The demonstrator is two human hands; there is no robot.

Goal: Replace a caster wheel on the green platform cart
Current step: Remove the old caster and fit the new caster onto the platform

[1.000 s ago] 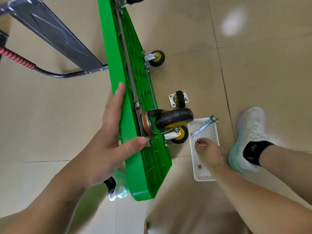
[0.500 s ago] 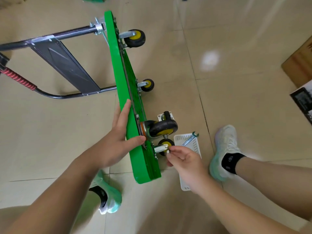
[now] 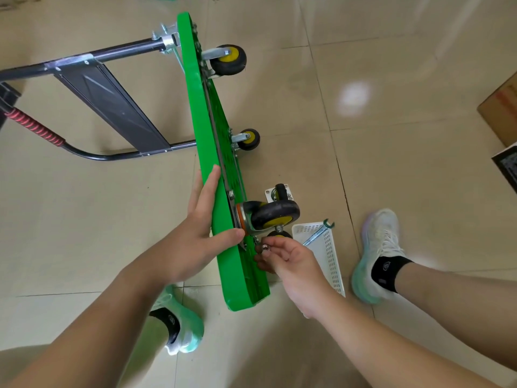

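Green platform cart [image 3: 207, 152] tipped up on one long edge on the beige tiled floor [image 3: 391, 163], underside turned to the right, black handle [image 3: 112, 107] stretched out low to the left. Mounted on the underside at the near end, a black caster wheel [image 3: 275, 217] with a yellow hub, its orange-ringed swivel plate against the deck. Just below it, a lower wheel [image 3: 279, 234], mostly hidden. Farther along the underside, a mid-deck wheel [image 3: 249, 139] and a far-end wheel [image 3: 229, 60].

Steadies the deck with the left hand [image 3: 201, 228]: fingers laid flat along the top face, thumb hooked over the upper edge beside the caster's plate, the green plastic clasped between them. Pinches a small metal fastener [image 3: 265, 248] between thumb and fingertips of the right hand [image 3: 285, 259], close against the underside just below the caster plate; touching the deck or not, cannot tell.

On the floor just beyond the mounted wheel, a loose caster [image 3: 279, 193], its pale square plate showing. Beside the right hand, a white perforated basket [image 3: 327, 256] on the floor, a wrench [image 3: 317, 233] propped across its far rim.

Stands astride the cart's near end, left shoe [image 3: 181, 317] at the near corner of the deck, right shoe [image 3: 377, 253] next to the basket. At the right border, the corner of a cardboard box [image 3: 500, 113].
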